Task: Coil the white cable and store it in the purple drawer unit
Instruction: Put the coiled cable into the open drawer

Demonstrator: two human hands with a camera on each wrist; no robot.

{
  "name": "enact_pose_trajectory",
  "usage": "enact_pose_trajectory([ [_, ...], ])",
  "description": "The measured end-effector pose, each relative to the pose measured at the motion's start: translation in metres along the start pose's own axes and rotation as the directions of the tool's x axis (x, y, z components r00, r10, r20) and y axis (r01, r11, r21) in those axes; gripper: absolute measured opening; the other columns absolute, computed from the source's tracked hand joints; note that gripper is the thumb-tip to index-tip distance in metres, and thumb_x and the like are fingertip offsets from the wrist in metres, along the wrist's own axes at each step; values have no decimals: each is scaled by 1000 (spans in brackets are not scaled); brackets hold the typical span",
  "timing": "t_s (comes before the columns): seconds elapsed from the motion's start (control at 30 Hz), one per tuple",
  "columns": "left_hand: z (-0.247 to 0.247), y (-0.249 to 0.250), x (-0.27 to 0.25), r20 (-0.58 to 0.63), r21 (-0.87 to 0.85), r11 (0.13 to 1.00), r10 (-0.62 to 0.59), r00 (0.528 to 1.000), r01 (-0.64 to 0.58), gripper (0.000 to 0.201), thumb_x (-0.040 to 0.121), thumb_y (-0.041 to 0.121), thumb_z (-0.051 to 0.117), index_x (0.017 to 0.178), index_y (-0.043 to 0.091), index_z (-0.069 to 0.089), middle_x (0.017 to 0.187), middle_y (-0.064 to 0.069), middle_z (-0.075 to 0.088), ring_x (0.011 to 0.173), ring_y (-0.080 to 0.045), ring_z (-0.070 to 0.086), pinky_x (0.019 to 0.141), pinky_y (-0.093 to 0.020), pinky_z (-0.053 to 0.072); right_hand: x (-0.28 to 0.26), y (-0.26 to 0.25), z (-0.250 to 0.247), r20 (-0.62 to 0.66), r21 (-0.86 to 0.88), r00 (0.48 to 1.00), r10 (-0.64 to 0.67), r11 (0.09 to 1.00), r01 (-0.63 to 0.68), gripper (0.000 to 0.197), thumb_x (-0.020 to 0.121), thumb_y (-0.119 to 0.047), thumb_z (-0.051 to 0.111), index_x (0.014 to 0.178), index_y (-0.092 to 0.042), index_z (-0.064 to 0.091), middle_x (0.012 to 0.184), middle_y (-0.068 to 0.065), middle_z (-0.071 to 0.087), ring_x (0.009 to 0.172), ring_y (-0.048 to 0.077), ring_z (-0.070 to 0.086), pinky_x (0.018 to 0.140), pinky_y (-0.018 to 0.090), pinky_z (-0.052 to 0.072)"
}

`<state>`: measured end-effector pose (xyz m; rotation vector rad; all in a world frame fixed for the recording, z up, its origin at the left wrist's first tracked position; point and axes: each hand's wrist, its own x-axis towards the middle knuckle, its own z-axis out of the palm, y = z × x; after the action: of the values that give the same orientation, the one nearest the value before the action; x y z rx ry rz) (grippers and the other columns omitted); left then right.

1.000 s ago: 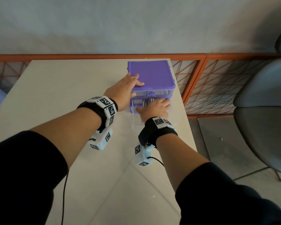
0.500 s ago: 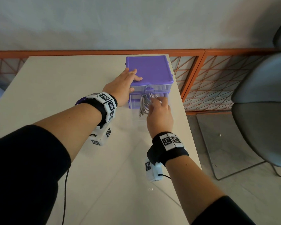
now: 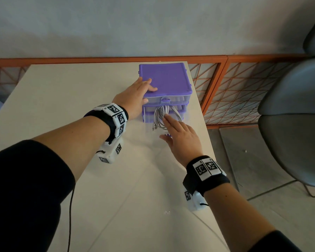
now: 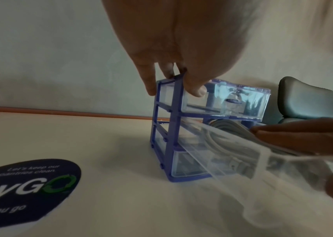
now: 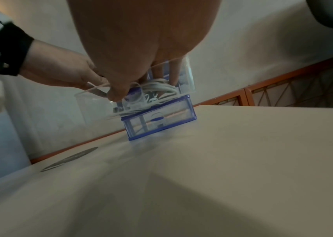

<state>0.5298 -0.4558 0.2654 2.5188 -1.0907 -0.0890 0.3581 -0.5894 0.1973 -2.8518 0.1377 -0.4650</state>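
A left hand (image 3: 135, 99) grips the near corner of a purple plastic three-tier drawer unit (image 3: 165, 79), fingers spread flat on its lid and thumb curled against the front. Just right of it, the coiled white cable (image 3: 162, 116) lies in the pulled-out clear middle drawer (image 4: 232, 149), under the right hand's (image 3: 182, 140) straight, relaxed fingers. Loops standing proud could likely jam the drawer on closing.

Black sleeves (image 3: 25, 179) cover both forearms. Each wrist wears a black band (image 3: 205, 180) with black-and-white square-patterned tags. A white camera block (image 3: 110, 151) hangs beneath each.
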Motion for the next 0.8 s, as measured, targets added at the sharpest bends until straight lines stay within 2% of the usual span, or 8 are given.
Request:
enact_pose_trajectory([
  [0.2, 1, -2, 1, -1, -16, 1000, 0, 1000, 0, 51, 94, 2, 47, 135, 33, 40, 159, 12, 18, 148, -8, 5, 109, -36, 31, 30, 7, 0, 79, 7, 997, 16, 1000, -16, 59, 91, -45, 53, 143, -18, 43, 148, -2, 45, 134, 23, 44, 106, 37, 40],
  [0.27, 2, -3, 2, -2, -11, 1000, 2, 1000, -2, 51, 94, 2, 47, 135, 32, 40, 159, 11, 18, 148, -9, 6, 109, -35, 31, 39, 6, -3, 49, -18, 999, 18, 1000, -17, 57, 86, -46, 61, 135, -20, 52, 138, 1, 53, 127, 27, 47, 100, 40, 46],
  [0.33, 2, -4, 3, -6, -10, 1000, 4, 1000, -4, 49, 95, 4, 47, 136, 31, 40, 159, 10, 18, 148, -10, 6, 111, -37, 31, 42, 7, -5, -73, -73, 997, 41, 996, -46, 54, 75, -53, 69, 118, -21, 62, 121, 5, 57, 109, 31, 52, 88, 41, 46],
  [0.4, 2, -5, 3, 1, -16, 1000, 5, 1000, -5, 48, 96, 8, 46, 138, 30, 39, 160, 8, 17, 149, -11, 4, 113, -38, 29, 41, 9, -7, -162, -40, 975, 151, 986, -159, 64, 65, -62, 72, 111, -19, 59, 116, 8, 54, 103, 31, 48, 89, 40, 40],
  [0.5, 2, -5, -2, -6, -62, 998, 20, 1000, -21, 45, 96, 20, 49, 139, 31, 40, 162, 3, 8, 149, -15, 0, 117, -37, 22, 35, 19, -8, -177, 166, 929, 324, 941, -296, 92, 56, -66, 75, 126, -13, 45, 129, 9, 44, 119, 27, 40, 104, 39, 35],
  [0.6, 5, -2, -14, -29, -213, 975, -67, 997, 60, 58, 88, 39, 60, 142, 38, 36, 161, -5, -9, 149, -19, -2, 114, -28, 13, 30, 35, -9, 60, 446, 908, 414, 803, -395, 112, 65, -48, 79, 149, -13, 14, 153, 9, 23, 143, 23, 22, 118, 39, 23],
  [0.7, 18, -1, -27, 90, -444, 873, -180, 979, 202, 118, 65, 46, 80, 151, 35, -1, 161, -1, -9, 148, -14, 3, 115, -31, 16, 34, 47, -12, 337, 614, 856, 391, 599, -515, 105, 76, -18, 70, 153, -20, -1, 162, 0, 12, 147, 18, 18, 116, 38, 28],
  [0.8, 27, 1, -31, 156, -604, 764, -166, 974, 227, 142, 57, 28, 90, 148, 33, -19, 160, 9, 12, 136, 0, 27, 110, -29, 32, 43, 52, -14, 401, 685, 863, 308, 524, -506, 93, 78, -7, 59, 153, -29, 9, 151, -10, 35, 135, 13, 38, 102, 28, 34],
])
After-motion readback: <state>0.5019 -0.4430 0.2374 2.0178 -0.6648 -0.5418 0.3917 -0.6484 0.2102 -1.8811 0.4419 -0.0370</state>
